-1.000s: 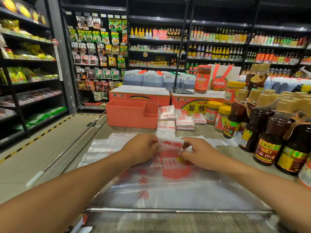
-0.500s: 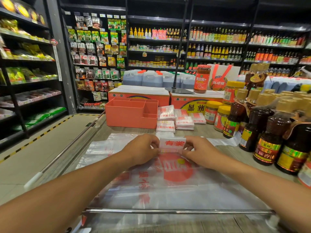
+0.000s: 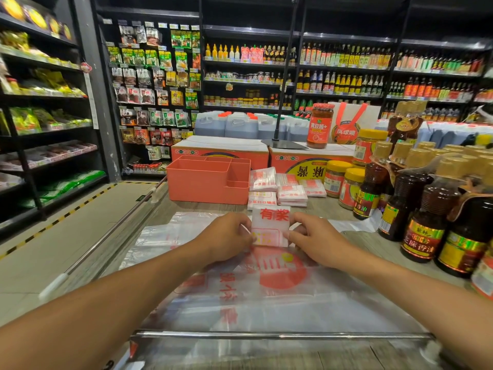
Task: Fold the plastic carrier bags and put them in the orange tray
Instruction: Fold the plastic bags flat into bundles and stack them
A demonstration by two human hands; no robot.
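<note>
A small folded plastic bag [image 3: 270, 224], white with red print, stands tilted up between my two hands. My left hand [image 3: 226, 236] pinches its left edge and my right hand [image 3: 313, 240] pinches its right edge. Under my hands lies a flat pile of unfolded clear carrier bags [image 3: 266, 284] with red print. The orange tray [image 3: 202, 186], with several compartments, stands beyond at centre left. Several folded bags [image 3: 282, 189] lie stacked on the counter to the tray's right.
Dark sauce bottles [image 3: 424, 209] and yellow-lidded jars [image 3: 340, 177] crowd the right side of the counter. Orange cartons [image 3: 221, 150] stand behind the tray. A metal rail [image 3: 280, 335] runs along the near edge. Store shelves and an aisle floor lie to the left.
The folded bag has been lifted from flat on the pile to tilted upright between both hands, showing more of its printed face. Both hands stayed in nearly the same place.
</note>
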